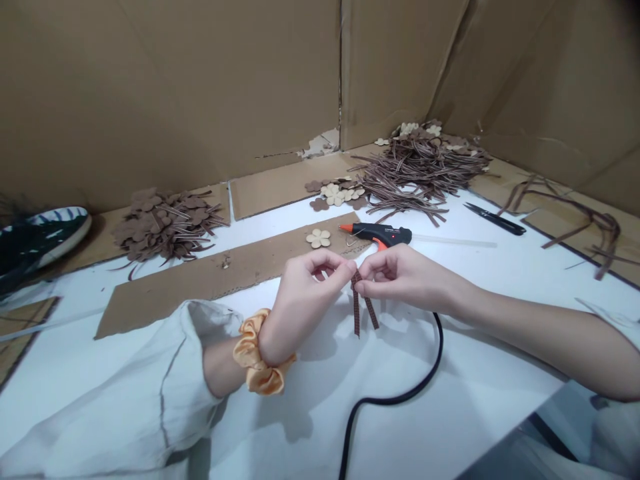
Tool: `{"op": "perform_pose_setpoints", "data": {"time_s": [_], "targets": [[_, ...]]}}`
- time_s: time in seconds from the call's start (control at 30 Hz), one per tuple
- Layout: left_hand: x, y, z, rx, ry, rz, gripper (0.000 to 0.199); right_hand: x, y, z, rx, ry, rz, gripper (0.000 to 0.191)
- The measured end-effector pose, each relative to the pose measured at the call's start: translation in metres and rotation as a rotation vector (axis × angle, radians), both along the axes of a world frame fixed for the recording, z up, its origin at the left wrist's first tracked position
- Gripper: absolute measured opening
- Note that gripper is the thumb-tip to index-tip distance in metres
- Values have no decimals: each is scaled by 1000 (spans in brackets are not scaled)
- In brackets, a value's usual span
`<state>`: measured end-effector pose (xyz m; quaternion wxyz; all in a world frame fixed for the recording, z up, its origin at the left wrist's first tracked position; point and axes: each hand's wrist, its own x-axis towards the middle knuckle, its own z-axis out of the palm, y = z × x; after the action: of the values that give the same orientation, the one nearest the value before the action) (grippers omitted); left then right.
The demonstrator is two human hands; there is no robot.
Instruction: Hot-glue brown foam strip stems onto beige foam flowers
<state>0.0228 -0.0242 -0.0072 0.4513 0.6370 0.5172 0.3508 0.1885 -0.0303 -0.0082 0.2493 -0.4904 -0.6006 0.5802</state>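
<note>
My left hand, with an orange scrunchie at the wrist, pinches a brown checked ribbon. From the other side my right hand pinches the same ribbon, fingertips nearly meeting. Two ribbon tails hang below the fingers; the upper part is mostly hidden by them. Just behind my hands lies a black and orange glue gun, its small red light lit and a clear glue stick out of its back. Left of its nozzle a single cream flower cutout rests on a cardboard strip.
Brown flower pieces are heaped at the left, near a dark shoe-like object. Brown ribbon strips pile up at the back right, beside cream flowers. Black tweezers lie right. A black cable curves across the front.
</note>
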Motion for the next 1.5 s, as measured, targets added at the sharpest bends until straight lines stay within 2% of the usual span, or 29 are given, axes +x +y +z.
{"op": "perform_pose_setpoints", "data": {"time_s": [0.13, 0.27, 0.37, 0.93, 1.1, 1.27, 1.5], "targets": [[-1, 2, -3, 43, -53, 4, 17, 1, 0, 1, 35, 2, -3, 13], [-2, 2, -4, 66, -71, 12, 16, 0, -1, 4, -36, -9, -31, 11], [-3, 3, -4, 68, -66, 14, 16, -1, -3, 6, -75, -40, -37, 11], [-3, 6, -6, 131, -17, 46, 15, -3, -2, 7, -77, -75, -41, 11], [-4, 5, -8, 131, -87, 32, 15, -2, -3, 7, -58, -84, -43, 13], [-6, 1, -11, 113, -144, 1, 16, -2, -5, 8, 33, -73, -73, 18], [-4, -1, -13, 107, -173, 0, 18, -5, -8, 9, 39, 6, -155, 19]]}}
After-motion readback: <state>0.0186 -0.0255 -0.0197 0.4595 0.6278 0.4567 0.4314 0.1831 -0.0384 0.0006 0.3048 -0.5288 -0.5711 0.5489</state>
